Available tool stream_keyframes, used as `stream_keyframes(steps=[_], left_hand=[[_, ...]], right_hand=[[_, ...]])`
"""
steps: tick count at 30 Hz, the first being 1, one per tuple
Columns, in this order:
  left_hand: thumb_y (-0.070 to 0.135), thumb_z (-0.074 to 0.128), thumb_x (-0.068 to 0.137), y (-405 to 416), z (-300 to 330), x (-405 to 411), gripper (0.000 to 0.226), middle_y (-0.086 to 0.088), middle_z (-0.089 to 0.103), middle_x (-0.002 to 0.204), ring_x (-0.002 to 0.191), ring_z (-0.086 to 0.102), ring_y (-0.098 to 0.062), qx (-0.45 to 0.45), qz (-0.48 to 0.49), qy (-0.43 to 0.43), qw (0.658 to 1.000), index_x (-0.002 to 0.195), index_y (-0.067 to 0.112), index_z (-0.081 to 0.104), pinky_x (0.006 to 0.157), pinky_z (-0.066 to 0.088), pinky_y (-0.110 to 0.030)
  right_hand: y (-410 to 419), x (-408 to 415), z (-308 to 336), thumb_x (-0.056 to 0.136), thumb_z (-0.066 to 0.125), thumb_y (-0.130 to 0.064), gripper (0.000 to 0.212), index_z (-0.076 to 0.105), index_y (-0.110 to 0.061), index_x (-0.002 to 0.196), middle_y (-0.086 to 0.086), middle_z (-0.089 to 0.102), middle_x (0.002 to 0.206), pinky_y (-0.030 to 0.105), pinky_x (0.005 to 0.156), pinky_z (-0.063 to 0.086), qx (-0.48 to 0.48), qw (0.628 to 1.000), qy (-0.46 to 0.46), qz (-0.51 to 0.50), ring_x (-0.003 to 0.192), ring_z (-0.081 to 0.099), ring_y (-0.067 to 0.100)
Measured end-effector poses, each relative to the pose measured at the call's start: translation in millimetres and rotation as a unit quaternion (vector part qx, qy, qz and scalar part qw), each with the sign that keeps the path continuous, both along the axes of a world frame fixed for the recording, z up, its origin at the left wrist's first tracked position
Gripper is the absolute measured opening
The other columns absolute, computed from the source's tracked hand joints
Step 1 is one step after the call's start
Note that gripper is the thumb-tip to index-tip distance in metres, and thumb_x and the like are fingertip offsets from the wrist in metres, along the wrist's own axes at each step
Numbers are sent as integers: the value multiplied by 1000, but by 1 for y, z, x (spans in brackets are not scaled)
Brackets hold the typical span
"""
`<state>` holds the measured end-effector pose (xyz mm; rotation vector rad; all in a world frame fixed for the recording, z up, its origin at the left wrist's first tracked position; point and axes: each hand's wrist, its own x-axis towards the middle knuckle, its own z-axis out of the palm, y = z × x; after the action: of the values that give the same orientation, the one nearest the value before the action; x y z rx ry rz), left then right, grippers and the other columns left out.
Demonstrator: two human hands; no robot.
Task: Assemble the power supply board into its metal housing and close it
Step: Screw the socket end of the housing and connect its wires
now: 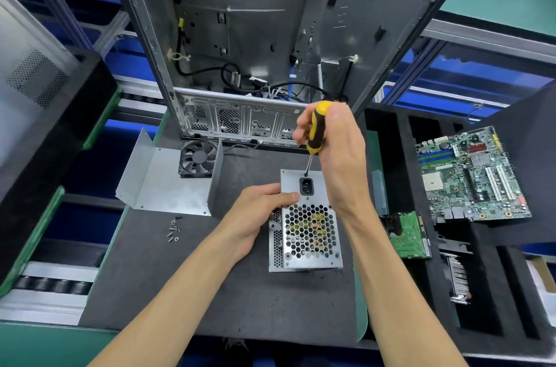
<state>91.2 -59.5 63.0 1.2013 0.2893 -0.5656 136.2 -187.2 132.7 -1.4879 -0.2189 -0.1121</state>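
From the head camera, one power supply housing [305, 225] stands on the dark mat [210, 291] of the counter, near its middle, its honeycomb grille facing up and parts of a board showing through the holes; one black power socket [306, 186] sits in its upper plate. The left hand [258, 216] grips the housing's left edge, fingers curled over the top, thumb lying across the plate beside the socket. The right hand [337, 150] is curled round one yellow-and-black screwdriver [316, 129], held nearly upright with its tip touching the plate just above the socket. To the left lies one bent metal cover [162, 180], open side up, with one black fan [197, 157] standing against its far wall; near its front corner sits a small cluster of loose screws [174, 229], too small to count surely. Behind stands one open computer case [270, 35] with black cables inside. To the right, in black foam trays, lie one large motherboard [472, 174], one smaller green card [409, 236] and one finned heatsink [457, 279].
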Motion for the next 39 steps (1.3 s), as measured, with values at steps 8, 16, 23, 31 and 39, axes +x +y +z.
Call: stream_keyframes(steps=[8, 16, 23, 31, 39], left_hand=[[14, 70, 90, 0, 0, 0, 18, -2, 79, 99, 74, 72, -1, 4, 5, 3, 1000, 105, 16, 80, 54, 47, -8], [14, 71, 90, -1, -1, 0, 18, -1, 79, 99, 73, 71, 2, 14, 4, 0, 1000, 106, 16, 80, 53, 47, -7], [14, 71, 90, -1, 0, 1, 18, -1, 79, 97, 71, 70, 2, 17, 4, -2, 1000, 105, 15, 80, 53, 46, -7], [14, 71, 89, -1, -2, 1, 18, -4, 79, 100, 74, 71, -2, 14, 2, -3, 1000, 105, 15, 80, 54, 47, -8], [14, 72, 89, -1, -2, 1, 19, -6, 79, 102, 76, 72, -3, 10, -2, -6, 1000, 106, 15, 80, 54, 47, -9]], right_hand=[[-2, 4, 0, 106, 38, -42, 38, 70, -26, 116, -8, 57, 83, 34, 79, 46, -9, 1000, 27, 0, 78, 54, 14], [-10, 6, 2, 106, 44, -35, 24, 55, -19, 119, -5, 53, 74, 28, 67, 42, 0, 1000, -7, -1, 68, 46, 15], [-6, 3, 8, 101, 54, -27, 13, 48, -16, 104, -2, 63, 76, 22, 65, 47, 1, 1000, -1, -5, 67, 57, 15], [-4, 2, 8, 106, 46, -28, 22, 62, -14, 111, -2, 65, 90, 36, 81, 52, -13, 1000, 19, -13, 83, 62, 17], [-6, -2, 10, 107, 34, -35, 34, 64, -21, 116, -4, 56, 79, 29, 73, 43, -15, 1000, 23, 2, 76, 49, 12]])
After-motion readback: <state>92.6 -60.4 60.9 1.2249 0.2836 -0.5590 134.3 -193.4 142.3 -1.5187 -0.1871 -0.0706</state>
